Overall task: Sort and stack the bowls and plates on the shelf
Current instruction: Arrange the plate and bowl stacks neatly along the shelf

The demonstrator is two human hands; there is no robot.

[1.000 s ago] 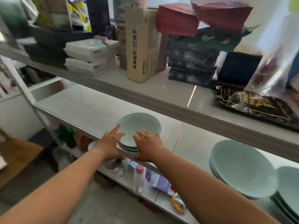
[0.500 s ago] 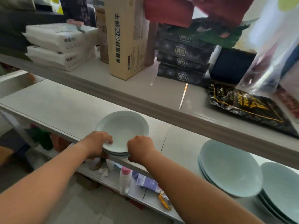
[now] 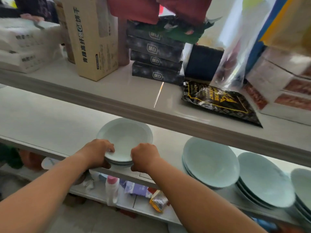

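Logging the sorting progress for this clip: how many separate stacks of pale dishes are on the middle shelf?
4. One stack is gripped by the left hand and right hand; a larger stack sits right of it, another further right, and one is cut off at the frame edge; more may be hidden.

Bare white surface lies open on the middle shelf (image 3: 50, 118) to the left of and behind the small stack of pale green ceramic bowls (image 3: 124, 140), whose near rim is taken up by the left hand (image 3: 96, 153) and the right hand (image 3: 145, 156). A clear strip of shelf separates that stack from the stack of large pale green plates (image 3: 210, 163) to the right, beyond which two more plate stacks stand close together. The grey front edge of the upper shelf (image 3: 151, 113) overhangs them all, limiting headroom.
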